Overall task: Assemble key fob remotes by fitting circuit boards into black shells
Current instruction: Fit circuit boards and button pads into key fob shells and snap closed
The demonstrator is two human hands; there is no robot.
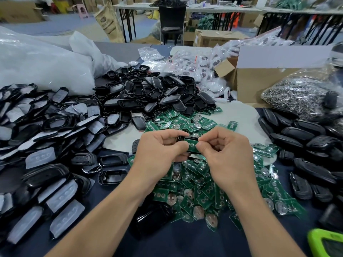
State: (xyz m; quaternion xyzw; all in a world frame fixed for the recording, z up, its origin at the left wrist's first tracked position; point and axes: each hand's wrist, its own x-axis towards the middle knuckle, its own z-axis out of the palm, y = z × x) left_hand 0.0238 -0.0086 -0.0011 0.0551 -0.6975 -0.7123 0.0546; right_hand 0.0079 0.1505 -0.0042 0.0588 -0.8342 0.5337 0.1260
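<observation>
Above a heap of green circuit boards (200, 190), both my hands meet on one black shell (191, 140) with a green circuit board (193, 147) lying in it. My left hand (157, 154) grips the shell's left end with curled fingers. My right hand (228, 154) pinches the board and the shell's right end between thumb and forefinger. Most of the shell is hidden by my fingers.
Empty black shells (154, 95) are piled behind the boards. Shells with grey button pads (46, 145) cover the left side. Closed black fobs (306, 145) lie at the right, below a bag of metal rings (297, 95) and a cardboard box (248, 84). A green object (324, 243) sits at the bottom right.
</observation>
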